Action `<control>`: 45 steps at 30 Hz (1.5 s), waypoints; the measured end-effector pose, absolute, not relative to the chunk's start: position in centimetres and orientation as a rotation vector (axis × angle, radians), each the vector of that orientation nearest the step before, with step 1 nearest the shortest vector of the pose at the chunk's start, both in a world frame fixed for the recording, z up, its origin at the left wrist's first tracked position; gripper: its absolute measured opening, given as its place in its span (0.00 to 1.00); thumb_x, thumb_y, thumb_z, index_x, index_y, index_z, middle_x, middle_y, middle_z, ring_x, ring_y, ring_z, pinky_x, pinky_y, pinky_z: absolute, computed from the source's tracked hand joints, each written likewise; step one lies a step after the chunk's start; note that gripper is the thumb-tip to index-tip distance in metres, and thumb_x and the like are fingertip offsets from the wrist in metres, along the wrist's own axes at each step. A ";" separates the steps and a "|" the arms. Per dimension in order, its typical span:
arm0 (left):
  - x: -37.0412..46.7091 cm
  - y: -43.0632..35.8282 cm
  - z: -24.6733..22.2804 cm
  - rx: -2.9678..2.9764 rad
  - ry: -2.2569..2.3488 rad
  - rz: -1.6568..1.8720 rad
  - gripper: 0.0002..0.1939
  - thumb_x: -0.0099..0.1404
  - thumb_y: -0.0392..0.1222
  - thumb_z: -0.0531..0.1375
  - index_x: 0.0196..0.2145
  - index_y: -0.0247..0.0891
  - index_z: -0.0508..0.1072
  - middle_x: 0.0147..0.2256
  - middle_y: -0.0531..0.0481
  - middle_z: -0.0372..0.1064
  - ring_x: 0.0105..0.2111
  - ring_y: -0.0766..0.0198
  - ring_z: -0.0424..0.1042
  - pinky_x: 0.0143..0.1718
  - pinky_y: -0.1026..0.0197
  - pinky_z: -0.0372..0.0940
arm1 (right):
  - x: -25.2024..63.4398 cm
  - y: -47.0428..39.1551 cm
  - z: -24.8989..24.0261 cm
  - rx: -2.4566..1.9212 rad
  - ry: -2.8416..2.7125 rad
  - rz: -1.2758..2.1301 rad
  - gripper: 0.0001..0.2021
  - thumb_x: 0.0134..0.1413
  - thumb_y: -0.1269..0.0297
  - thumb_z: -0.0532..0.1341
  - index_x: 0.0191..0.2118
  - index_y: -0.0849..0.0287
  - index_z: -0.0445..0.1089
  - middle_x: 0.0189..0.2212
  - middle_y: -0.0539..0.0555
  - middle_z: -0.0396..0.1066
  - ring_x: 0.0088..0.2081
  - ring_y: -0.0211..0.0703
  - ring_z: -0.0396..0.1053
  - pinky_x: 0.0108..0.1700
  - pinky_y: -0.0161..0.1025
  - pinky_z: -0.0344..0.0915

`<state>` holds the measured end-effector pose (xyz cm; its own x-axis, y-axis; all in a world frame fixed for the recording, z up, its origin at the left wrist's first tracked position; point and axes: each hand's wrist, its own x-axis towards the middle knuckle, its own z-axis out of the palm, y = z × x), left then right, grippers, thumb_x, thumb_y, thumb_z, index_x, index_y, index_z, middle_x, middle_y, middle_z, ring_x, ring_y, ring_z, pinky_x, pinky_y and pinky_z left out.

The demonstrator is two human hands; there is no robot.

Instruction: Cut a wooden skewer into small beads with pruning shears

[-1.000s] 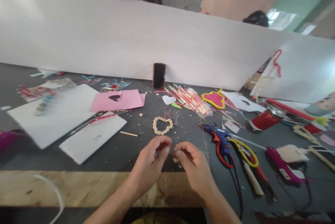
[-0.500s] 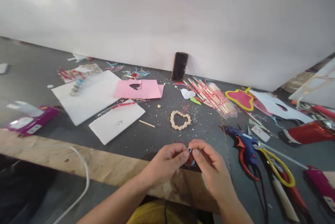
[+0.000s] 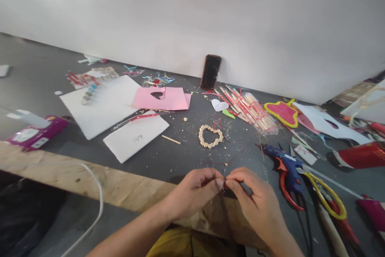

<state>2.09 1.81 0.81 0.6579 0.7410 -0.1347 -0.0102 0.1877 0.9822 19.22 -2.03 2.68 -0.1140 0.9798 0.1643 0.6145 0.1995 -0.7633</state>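
Just on the near side of the pale heart-shaped ring [image 3: 209,145], the left hand [image 3: 197,193] and right hand [image 3: 259,197] meet, each grip pinched on a tiny piece [image 3: 224,182] too small to identify. A pale crumb [image 3: 225,164] sits between ring and hands on the desk [image 3: 168,164]. Right of the ring lies a blue glue gun [image 3: 285,164]; left, a thin stick [image 3: 171,140] and white slab [image 3: 136,138]; beyond it, a phone [image 3: 211,72] leans against the panel [image 3: 150,20].
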 end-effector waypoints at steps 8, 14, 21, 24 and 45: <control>2.4 1.5 1.3 1.548 0.833 0.601 0.10 0.62 0.40 0.53 0.33 0.34 0.72 0.28 0.52 0.67 0.29 0.68 0.63 0.30 0.68 0.56 | 18.9 -2.0 2.7 -1.582 -2.029 0.447 0.13 0.60 0.63 0.49 0.25 0.55 0.60 0.20 0.49 0.64 0.24 0.38 0.63 0.28 0.34 0.58; 2.5 1.6 1.2 1.566 0.821 0.652 0.10 0.61 0.40 0.53 0.27 0.34 0.70 0.24 0.54 0.62 0.28 0.68 0.61 0.30 0.68 0.55 | 19.5 -2.0 2.2 -1.582 -1.925 0.619 0.13 0.60 0.61 0.49 0.26 0.55 0.64 0.20 0.49 0.65 0.24 0.37 0.64 0.28 0.33 0.60; 2.4 2.0 1.2 1.255 0.692 0.611 0.15 0.61 0.48 0.54 0.25 0.33 0.67 0.24 0.53 0.59 0.26 0.70 0.56 0.27 0.68 0.53 | 20.0 -1.3 3.5 -1.455 -1.785 1.013 0.07 0.55 0.61 0.56 0.37 0.54 0.69 0.33 0.52 0.71 0.35 0.40 0.68 0.37 0.35 0.65; 2.3 2.0 1.3 1.301 0.717 0.602 0.16 0.62 0.49 0.53 0.26 0.33 0.68 0.24 0.53 0.60 0.25 0.70 0.57 0.27 0.68 0.53 | 19.6 -0.6 4.2 -1.439 -1.886 0.973 0.08 0.57 0.61 0.55 0.30 0.55 0.68 0.28 0.51 0.69 0.32 0.39 0.67 0.35 0.34 0.64; 2.4 10.3 -0.8 2.602 1.248 0.390 0.09 0.60 0.42 0.57 0.39 0.43 0.71 0.48 0.47 0.63 0.51 0.52 0.54 0.49 0.47 0.52 | 20.5 3.8 4.9 -1.394 -2.326 1.094 0.08 0.57 0.67 0.53 0.29 0.54 0.66 0.28 0.47 0.69 0.30 0.37 0.64 0.33 0.33 0.60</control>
<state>2.40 10.34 -0.80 0.6023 0.7862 0.1384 0.7252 -0.6114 0.3168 20.51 3.79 4.93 -0.5276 0.8300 -0.1808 0.6687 0.2745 -0.6910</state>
